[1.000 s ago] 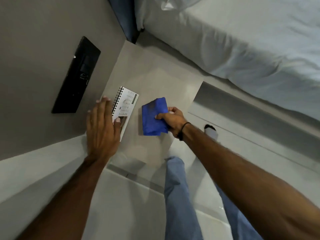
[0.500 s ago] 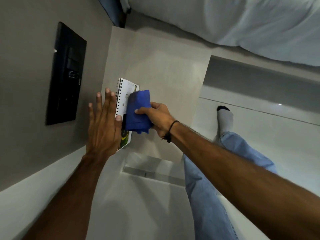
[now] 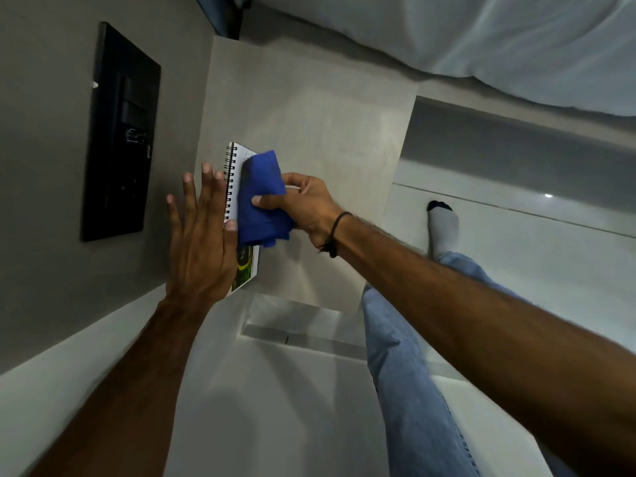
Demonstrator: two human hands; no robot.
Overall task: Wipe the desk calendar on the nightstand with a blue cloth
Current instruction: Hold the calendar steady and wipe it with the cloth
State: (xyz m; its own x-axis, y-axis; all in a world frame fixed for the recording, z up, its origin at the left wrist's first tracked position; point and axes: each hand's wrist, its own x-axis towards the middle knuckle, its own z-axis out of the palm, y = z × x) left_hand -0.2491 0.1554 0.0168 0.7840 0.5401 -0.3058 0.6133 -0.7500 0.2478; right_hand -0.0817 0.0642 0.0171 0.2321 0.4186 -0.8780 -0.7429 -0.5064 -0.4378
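The white spiral-bound desk calendar [image 3: 233, 187] stands at the wall-side edge of the pale grey nightstand counter [image 3: 309, 108]. The left hand [image 3: 199, 239] lies flat, fingers spread, against its wire-bound edge, gripping nothing. The right hand [image 3: 303, 204] is clamped on the folded blue cloth [image 3: 261, 197], pressed to the calendar's face. Bare counter lies open toward the white-sheeted bed [image 3: 499, 32].
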